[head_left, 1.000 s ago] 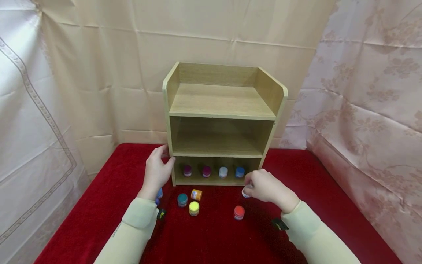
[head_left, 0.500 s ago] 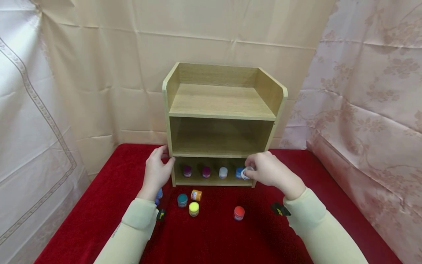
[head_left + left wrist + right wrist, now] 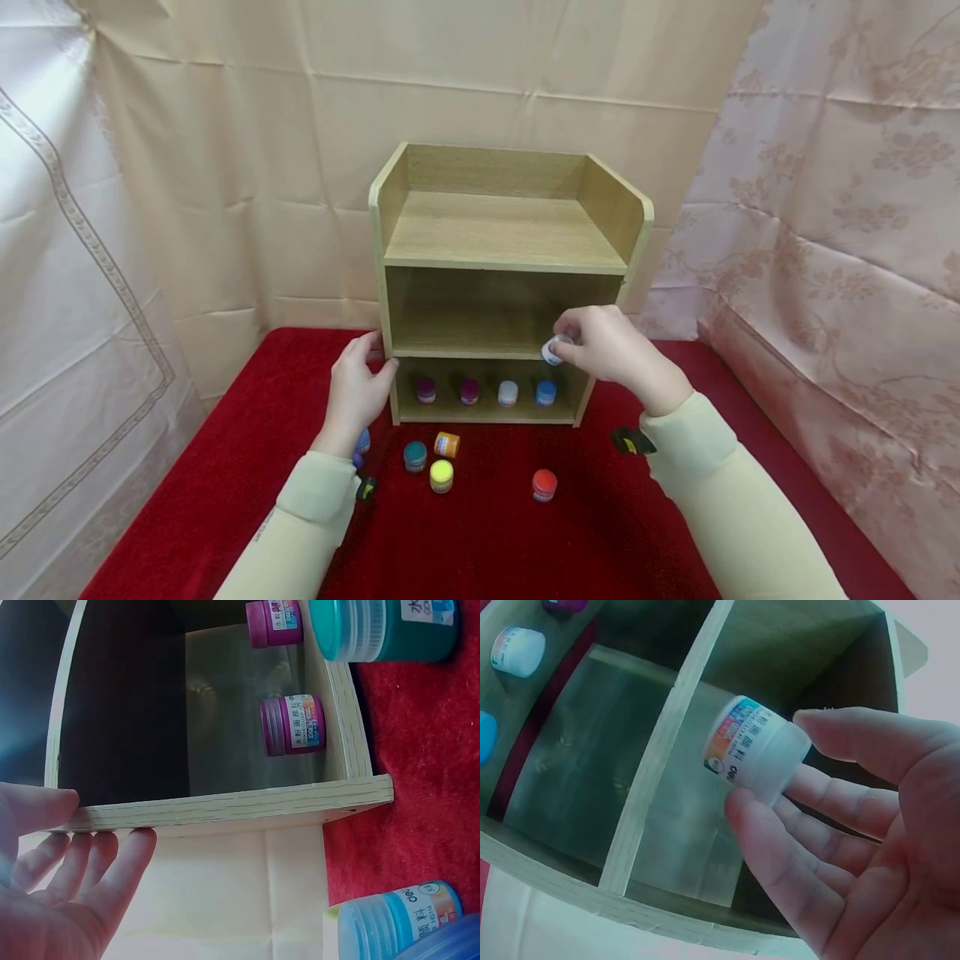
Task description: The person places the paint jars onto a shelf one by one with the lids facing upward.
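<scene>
My right hand (image 3: 615, 354) pinches a small white paint jar (image 3: 551, 351) between thumb and fingers, at the front of the shelf unit's middle compartment near its right side. In the right wrist view the held jar (image 3: 754, 750) is tilted, its printed label showing. My left hand (image 3: 358, 392) holds the left side panel of the wooden shelf unit (image 3: 506, 229), thumb on one face and fingers on the other. On the bottom shelf stand two purple paint jars (image 3: 426, 389), a white paint jar (image 3: 507, 393) and a blue paint jar (image 3: 545, 393) in a row.
On the red cloth (image 3: 487, 550) before the unit are a teal jar (image 3: 415, 456), an orange jar (image 3: 447, 444) on its side, a yellow jar (image 3: 441, 476) and a red jar (image 3: 543, 485). Blue jars (image 3: 363, 441) sit partly hidden by the left wrist. Curtains hang around.
My right hand has lifted the white jar from the cloth, past the bottom shelf, up to the middle compartment. My left hand has stayed on the side panel.
</scene>
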`<state>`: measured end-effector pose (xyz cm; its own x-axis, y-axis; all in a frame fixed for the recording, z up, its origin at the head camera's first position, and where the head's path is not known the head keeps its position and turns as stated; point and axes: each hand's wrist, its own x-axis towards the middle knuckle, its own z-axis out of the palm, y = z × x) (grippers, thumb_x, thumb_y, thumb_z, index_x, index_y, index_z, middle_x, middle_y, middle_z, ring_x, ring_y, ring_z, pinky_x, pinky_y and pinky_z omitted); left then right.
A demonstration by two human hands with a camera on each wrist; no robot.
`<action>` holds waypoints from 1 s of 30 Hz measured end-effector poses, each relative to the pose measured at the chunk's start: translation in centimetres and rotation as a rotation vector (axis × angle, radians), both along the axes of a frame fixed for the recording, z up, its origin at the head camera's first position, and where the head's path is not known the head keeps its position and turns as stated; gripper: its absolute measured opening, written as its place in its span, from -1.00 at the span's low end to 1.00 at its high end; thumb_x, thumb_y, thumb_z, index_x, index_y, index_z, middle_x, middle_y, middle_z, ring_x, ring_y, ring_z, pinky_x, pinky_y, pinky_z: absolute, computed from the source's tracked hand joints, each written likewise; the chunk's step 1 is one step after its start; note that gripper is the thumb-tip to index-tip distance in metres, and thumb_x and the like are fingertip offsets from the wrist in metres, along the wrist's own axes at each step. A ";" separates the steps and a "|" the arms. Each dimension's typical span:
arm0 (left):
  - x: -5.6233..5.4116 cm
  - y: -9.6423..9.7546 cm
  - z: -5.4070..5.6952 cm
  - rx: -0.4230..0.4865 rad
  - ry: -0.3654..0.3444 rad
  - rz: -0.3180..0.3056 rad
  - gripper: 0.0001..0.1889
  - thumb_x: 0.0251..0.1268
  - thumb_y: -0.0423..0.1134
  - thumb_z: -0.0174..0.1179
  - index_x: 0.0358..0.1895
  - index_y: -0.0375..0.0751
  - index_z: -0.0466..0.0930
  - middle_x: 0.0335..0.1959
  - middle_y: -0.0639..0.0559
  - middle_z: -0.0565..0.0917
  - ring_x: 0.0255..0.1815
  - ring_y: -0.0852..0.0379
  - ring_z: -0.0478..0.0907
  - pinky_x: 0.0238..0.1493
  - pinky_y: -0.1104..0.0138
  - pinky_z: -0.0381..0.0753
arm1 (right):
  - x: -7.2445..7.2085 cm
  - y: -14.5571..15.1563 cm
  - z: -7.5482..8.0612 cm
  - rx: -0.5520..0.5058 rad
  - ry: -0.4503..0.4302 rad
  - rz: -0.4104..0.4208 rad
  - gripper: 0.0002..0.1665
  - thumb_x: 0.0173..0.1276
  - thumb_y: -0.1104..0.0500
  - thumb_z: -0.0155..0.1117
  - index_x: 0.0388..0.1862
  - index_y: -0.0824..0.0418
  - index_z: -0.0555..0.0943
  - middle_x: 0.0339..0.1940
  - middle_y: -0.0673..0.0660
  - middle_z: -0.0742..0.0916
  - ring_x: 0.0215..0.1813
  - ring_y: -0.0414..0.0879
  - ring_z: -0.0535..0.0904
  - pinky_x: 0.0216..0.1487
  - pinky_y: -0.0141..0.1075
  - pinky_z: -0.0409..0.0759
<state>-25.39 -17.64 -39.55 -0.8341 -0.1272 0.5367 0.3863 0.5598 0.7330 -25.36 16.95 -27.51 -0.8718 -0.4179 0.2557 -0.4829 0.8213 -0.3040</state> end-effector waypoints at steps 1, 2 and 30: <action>0.0 0.0 0.0 0.000 -0.004 0.000 -0.57 0.33 -0.40 0.31 0.25 -0.37 0.53 0.08 -0.24 0.60 0.08 -0.18 0.63 0.12 -0.02 0.60 | -0.2 -0.1 0.1 -0.002 0.008 -0.005 -0.76 0.33 0.12 0.43 -0.16 0.28 0.72 -0.40 0.03 0.75 -0.40 -0.10 0.58 -0.33 -0.19 0.60; 0.0 0.0 0.0 0.000 -0.006 0.000 -0.57 0.33 -0.40 0.30 0.25 -0.37 0.53 0.08 -0.24 0.60 0.08 -0.18 0.63 0.12 -0.03 0.60 | -0.4 -0.2 0.1 -0.002 0.015 -0.010 -0.75 0.34 0.12 0.43 -0.14 0.28 0.72 -0.39 0.04 0.75 -0.39 -0.09 0.59 -0.31 -0.18 0.60; -0.2 0.1 -0.2 0.011 0.016 0.005 -0.59 0.31 -0.40 0.31 0.21 -0.36 0.56 0.07 -0.23 0.61 0.05 -0.17 0.64 0.10 -0.01 0.61 | -4.9 -2.1 0.0 0.153 0.092 -0.179 -0.77 0.34 0.25 0.14 -0.51 0.20 0.63 -0.56 0.12 0.64 -0.45 0.06 0.50 -0.35 -0.06 0.55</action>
<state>-25.54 -17.59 -39.72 -0.8249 -0.1376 0.5482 0.3948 0.5538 0.7331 -30.31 14.85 -27.47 -0.9115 -0.2986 0.2829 -0.3451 0.9294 -0.1308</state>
